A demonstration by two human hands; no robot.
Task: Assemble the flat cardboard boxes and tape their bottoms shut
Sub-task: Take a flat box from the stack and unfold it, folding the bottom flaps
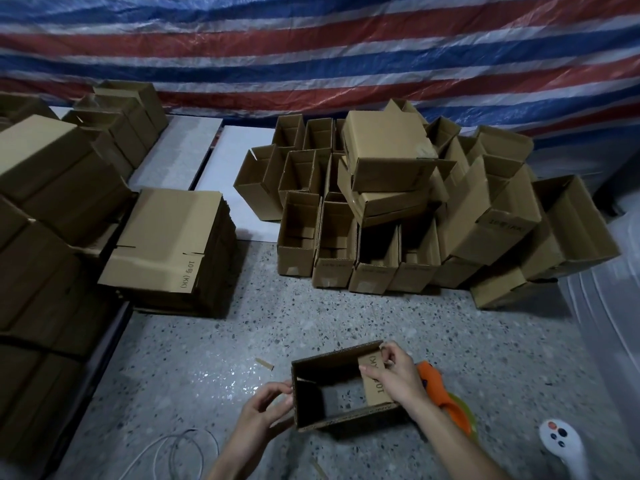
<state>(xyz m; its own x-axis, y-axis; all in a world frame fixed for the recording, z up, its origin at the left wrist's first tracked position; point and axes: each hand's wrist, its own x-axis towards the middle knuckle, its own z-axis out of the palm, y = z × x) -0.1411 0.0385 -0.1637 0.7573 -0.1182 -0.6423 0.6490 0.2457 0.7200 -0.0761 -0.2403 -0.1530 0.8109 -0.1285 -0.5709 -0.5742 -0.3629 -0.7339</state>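
Nearest, low in the head view, two bare forearms reaching to one cardboard box [329,365] on the speckled floor [242,341], opened into a tube, with floor visible through it. Left hand [268,405] at the box's left end, fingers curled and clamped on the upright edge there. Right hand [394,377] at the right end, thumb and fingers pinched on the end flap [379,393], printed "10号 (KK)" and tilted inward over the opening. Just behind the right wrist, touching the floor, an orange tool [431,379], partly hidden. Right of that, a white handheld controller [561,445]; bottom left, loops of white cable [176,448]; near the box's far corner, a small cardboard scrap [265,364]. Further off to the left, a stack of flat boxes [166,237] beside strapped bundles [45,188]. Opposite, well apart, a heaped pile of assembled boxes [398,209], several on their sides with open ends facing forward. Behind everything, a red, white and blue striped tarpaulin [311,46]
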